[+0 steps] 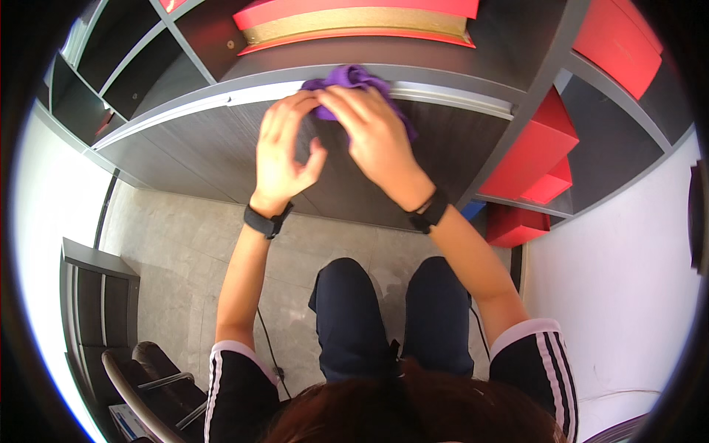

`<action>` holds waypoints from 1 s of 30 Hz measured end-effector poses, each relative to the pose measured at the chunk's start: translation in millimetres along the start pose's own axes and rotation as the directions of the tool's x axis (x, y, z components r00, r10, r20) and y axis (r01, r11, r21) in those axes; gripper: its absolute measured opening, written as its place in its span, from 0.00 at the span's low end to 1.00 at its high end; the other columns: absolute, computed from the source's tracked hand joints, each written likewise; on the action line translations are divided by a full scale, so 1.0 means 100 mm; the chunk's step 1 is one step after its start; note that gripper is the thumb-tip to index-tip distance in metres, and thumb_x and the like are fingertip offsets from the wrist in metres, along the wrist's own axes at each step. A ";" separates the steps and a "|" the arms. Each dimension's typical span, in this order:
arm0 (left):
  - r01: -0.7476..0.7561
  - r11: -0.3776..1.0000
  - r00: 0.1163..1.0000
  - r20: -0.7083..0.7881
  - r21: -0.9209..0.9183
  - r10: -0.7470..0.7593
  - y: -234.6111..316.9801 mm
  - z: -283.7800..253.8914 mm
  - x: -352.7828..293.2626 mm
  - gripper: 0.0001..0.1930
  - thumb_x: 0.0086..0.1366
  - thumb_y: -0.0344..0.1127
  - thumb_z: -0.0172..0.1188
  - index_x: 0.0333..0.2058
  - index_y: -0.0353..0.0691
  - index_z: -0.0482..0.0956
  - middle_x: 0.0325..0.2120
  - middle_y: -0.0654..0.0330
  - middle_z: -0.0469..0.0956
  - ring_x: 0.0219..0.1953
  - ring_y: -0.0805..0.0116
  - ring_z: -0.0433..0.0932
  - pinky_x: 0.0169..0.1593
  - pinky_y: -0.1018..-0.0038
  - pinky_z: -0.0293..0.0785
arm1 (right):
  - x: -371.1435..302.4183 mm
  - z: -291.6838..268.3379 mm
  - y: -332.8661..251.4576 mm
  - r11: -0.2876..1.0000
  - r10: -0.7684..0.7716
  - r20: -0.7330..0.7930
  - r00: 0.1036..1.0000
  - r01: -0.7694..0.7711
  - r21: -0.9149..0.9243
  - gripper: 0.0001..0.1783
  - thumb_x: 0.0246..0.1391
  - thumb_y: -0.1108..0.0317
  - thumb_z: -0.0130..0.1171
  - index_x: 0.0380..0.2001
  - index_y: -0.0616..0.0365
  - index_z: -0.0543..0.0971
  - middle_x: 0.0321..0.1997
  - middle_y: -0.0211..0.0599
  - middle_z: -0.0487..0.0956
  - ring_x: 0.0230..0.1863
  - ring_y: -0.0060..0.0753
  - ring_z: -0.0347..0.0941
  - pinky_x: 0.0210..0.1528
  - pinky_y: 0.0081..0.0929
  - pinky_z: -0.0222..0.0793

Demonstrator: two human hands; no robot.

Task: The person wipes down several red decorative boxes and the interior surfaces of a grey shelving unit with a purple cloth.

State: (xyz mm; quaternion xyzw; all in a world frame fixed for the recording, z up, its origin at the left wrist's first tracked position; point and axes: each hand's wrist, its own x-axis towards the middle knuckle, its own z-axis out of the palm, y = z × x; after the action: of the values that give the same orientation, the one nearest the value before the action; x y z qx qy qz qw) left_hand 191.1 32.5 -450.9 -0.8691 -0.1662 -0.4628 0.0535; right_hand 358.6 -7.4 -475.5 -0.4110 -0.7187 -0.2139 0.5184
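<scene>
A crumpled purple cloth (353, 76) lies over the pale strip (450, 96) along the top edge of the dark cabinet doors (214, 148). My right hand (377, 140) presses on the cloth with bent fingers, and part of the cloth hangs out beside it down the door front. To its left, my left hand (283, 151) has its fingers stretched forward and its thumb held apart. Its fingertips meet those of the right hand at the cloth's left edge; I cannot tell whether they touch the cloth. Dark bands circle both wrists.
Above the strip, an open shelf holds a red and gold box (354, 26). More red boxes (532, 148) fill compartments at the right. A dark chair (159, 384) and a low cabinet (100, 295) stand at the left. Cables (269, 343) lie on the grey floor.
</scene>
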 end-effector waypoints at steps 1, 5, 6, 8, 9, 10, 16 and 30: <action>-0.013 0.998 1.000 -0.009 -0.056 0.012 0.09 0.08 0.05 0.25 0.46 0.25 0.55 0.48 0.35 0.73 0.48 0.49 0.73 0.52 0.48 0.72 0.58 0.60 0.65 | -0.05 -0.19 0.04 1.000 0.025 0.003 1.000 -0.025 0.006 0.24 0.44 0.80 0.51 0.49 0.60 0.76 0.50 0.42 0.76 0.51 0.43 0.72 0.55 0.40 0.65; 0.006 0.990 0.994 -0.109 -0.143 -0.022 0.29 0.41 0.18 0.23 0.49 0.23 0.54 0.48 0.34 0.73 0.47 0.49 0.73 0.50 0.48 0.71 0.56 0.61 0.67 | -0.27 -0.77 0.20 0.988 0.115 -0.027 0.993 -0.117 -0.099 0.25 0.43 0.83 0.49 0.48 0.54 0.77 0.49 0.39 0.77 0.52 0.44 0.73 0.58 0.44 0.65; 0.012 0.999 0.993 -0.121 -0.048 -0.018 0.29 0.49 0.20 0.22 0.50 0.23 0.54 0.48 0.33 0.73 0.46 0.50 0.73 0.49 0.48 0.71 0.55 0.61 0.67 | -0.32 -0.88 0.25 0.984 0.129 -0.044 0.991 -0.134 -0.119 0.25 0.44 0.83 0.49 0.47 0.54 0.78 0.48 0.39 0.78 0.52 0.44 0.73 0.59 0.45 0.66; 0.006 1.000 0.996 -0.091 -0.006 -0.007 0.34 0.60 0.18 0.22 0.50 0.24 0.54 0.48 0.33 0.74 0.44 0.50 0.73 0.48 0.49 0.71 0.54 0.60 0.67 | -0.38 -1.06 0.26 0.976 0.174 -0.047 0.984 -0.179 -0.127 0.24 0.46 0.85 0.48 0.46 0.54 0.78 0.48 0.39 0.78 0.52 0.45 0.73 0.59 0.46 0.66; 0.010 1.000 0.994 -0.113 -0.018 -0.012 0.36 0.63 0.19 0.22 0.50 0.24 0.54 0.48 0.33 0.74 0.44 0.50 0.73 0.48 0.49 0.70 0.54 0.60 0.67 | -0.36 -1.11 0.25 0.975 0.192 -0.043 0.981 -0.195 -0.103 0.24 0.46 0.85 0.47 0.46 0.55 0.78 0.48 0.40 0.78 0.52 0.46 0.73 0.59 0.45 0.66; 0.012 0.999 0.991 -0.132 -0.038 -0.017 0.37 0.67 0.20 0.22 0.49 0.24 0.54 0.47 0.33 0.74 0.44 0.51 0.73 0.48 0.49 0.70 0.54 0.61 0.67 | -0.36 -1.15 0.23 0.973 0.214 -0.037 0.976 -0.217 -0.085 0.24 0.46 0.85 0.47 0.46 0.55 0.78 0.48 0.41 0.78 0.52 0.46 0.73 0.58 0.45 0.66; 0.075 0.996 0.989 -0.121 -0.048 -0.081 0.45 0.69 0.23 0.20 0.46 0.27 0.57 0.42 0.33 0.72 0.43 0.49 0.71 0.47 0.47 0.68 0.52 0.60 0.66 | -0.31 -1.25 0.10 0.948 0.305 0.003 0.952 -0.304 0.092 0.24 0.46 0.87 0.45 0.46 0.59 0.77 0.48 0.45 0.77 0.52 0.50 0.72 0.56 0.37 0.68; 0.177 0.984 0.952 -0.247 -0.035 -0.181 1.12 0.51 -0.09 0.20 0.44 0.25 0.58 0.40 0.33 0.72 0.40 0.49 0.69 0.41 0.48 0.67 0.46 0.61 0.65 | -0.40 -1.58 0.00 0.926 0.376 -0.087 0.922 -0.378 -0.003 0.18 0.54 0.83 0.46 0.45 0.60 0.78 0.47 0.44 0.78 0.50 0.43 0.74 0.56 0.28 0.65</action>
State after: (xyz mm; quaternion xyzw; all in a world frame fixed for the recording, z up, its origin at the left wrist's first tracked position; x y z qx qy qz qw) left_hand 264.0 -62.6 -480.3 -0.7857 -0.2333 -0.5723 0.0264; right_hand 454.0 -138.0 -453.4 -0.5372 -0.6014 -0.1344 0.5759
